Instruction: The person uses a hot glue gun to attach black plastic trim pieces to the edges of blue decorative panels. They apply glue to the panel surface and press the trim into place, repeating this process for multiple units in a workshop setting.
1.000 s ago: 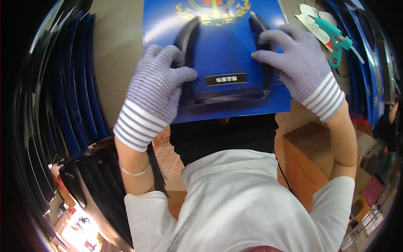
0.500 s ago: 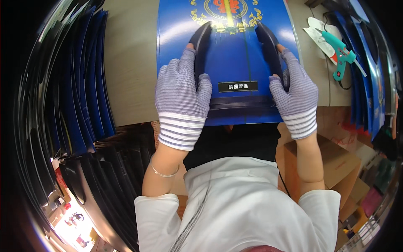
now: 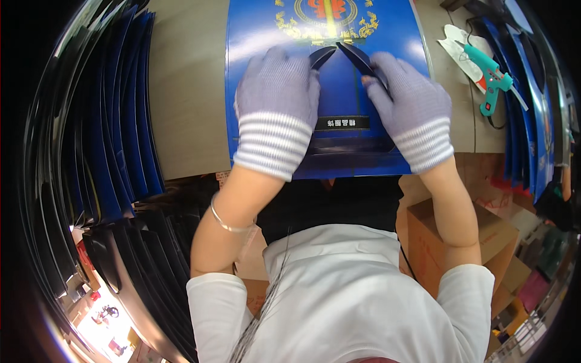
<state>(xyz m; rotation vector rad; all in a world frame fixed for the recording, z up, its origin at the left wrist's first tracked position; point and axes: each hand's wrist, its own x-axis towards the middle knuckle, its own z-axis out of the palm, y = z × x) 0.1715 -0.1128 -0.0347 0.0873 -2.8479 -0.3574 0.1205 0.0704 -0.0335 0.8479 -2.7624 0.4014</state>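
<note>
Where left flap (image 3: 323, 57) and right flap (image 3: 356, 56) nearly meet over blue sheet (image 3: 399, 30), right hand (image 3: 410, 94) pinches the latter; left hand (image 3: 275, 91) covers the former's base, closure hidden. Judged best: even pressure, tips level.

Two gloved hands (image 3: 275, 88) (image 3: 414, 94), two hand-held black flaps (image 3: 322, 57) (image 3: 357, 58), one black label (image 3: 344, 123), one glue gun (image 3: 491, 77)

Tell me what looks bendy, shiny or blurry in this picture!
In the head view, the fisheye curves the blue stack at the left, and the corners go black; in the head view, glare whitens part of the blue sheet, near its upper left; still the head view, a lower-left patch is washed-out white, and the left hand looks softer than the glue gun.
</note>
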